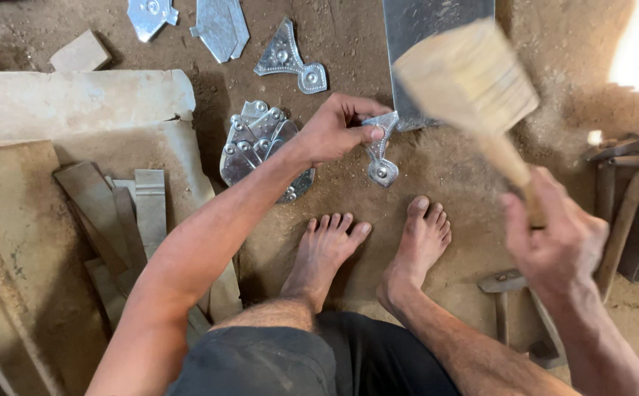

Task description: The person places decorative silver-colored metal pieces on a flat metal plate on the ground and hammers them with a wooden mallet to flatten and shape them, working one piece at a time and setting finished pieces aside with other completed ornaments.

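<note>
Two hands at work here, and we take the dark metal block [422,44] as our landmark. Our left hand [338,132] pinches the top of an embossed metal piece [380,150] right at the near left corner of that block, fingers closed on its upper end. The piece's long axis runs from the block's edge down toward our bare feet [374,246], rounded boss at the near end. Our right hand [554,242] is wrapped tight round the handle of a wooden mallet [473,84], well to the near right of the block, the blurred head raised over the block's near edge. So the piece lies left of the mallet head and lower, with the left hand much the nearer. Left of the block, a stack of finished metal pieces [261,143] on the dirt floor [437,169]
</note>
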{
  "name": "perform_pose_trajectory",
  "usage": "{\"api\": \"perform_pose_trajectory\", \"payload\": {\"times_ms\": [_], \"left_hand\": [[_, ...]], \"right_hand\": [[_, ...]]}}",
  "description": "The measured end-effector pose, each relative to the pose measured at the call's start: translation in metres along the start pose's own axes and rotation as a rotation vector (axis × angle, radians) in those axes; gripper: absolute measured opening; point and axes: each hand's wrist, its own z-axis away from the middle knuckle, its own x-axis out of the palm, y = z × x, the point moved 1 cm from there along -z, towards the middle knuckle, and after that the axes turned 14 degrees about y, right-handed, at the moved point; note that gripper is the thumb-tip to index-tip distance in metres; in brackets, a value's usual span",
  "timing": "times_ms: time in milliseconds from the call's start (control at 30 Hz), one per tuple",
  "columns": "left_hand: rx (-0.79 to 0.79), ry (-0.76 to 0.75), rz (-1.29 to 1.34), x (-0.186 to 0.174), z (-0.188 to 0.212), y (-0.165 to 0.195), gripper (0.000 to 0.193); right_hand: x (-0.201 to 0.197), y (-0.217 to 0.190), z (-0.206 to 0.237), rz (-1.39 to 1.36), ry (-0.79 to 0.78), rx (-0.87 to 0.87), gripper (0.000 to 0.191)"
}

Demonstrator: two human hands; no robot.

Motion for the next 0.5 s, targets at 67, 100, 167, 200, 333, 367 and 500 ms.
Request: {"api": "perform_pose_trajectory", "payload": {"times_ms": [67,100,167,200,333,367,500], "left_hand": [[0.037,0.036,-0.039,0.005,0.009,0.002,0.028],[0.010,0.074,0.019,0.009,0.014,0.002,0.031],[-0.050,0.167,0.138,0.017,0.025,0.000,0.036],[-0.048,0.207,0.149,0.023,0.029,-0.002,0.035],[-0.044,0.360,0.212,0.038,0.031,-0.012,0.031],[-0.056,0.391,0.239,0.040,0.030,-0.015,0.029],[-0.111,0.418,0.309,0.042,0.028,-0.022,0.026]], "right_hand": [[-0.004,-0.001,-0.001,-0.030,-0.002,0.102,0.035],[-0.007,-0.002,0.000,-0.067,0.024,0.113,0.036],[-0.014,-0.005,0.005,-0.126,0.045,0.116,0.036],[-0.016,-0.007,0.009,-0.142,0.044,0.117,0.036],[-0.019,-0.010,0.015,-0.163,0.034,0.110,0.034],[-0.018,-0.011,0.015,-0.140,0.004,0.133,0.033],[-0.006,-0.013,0.000,-0.018,-0.031,0.010,0.036]]}}
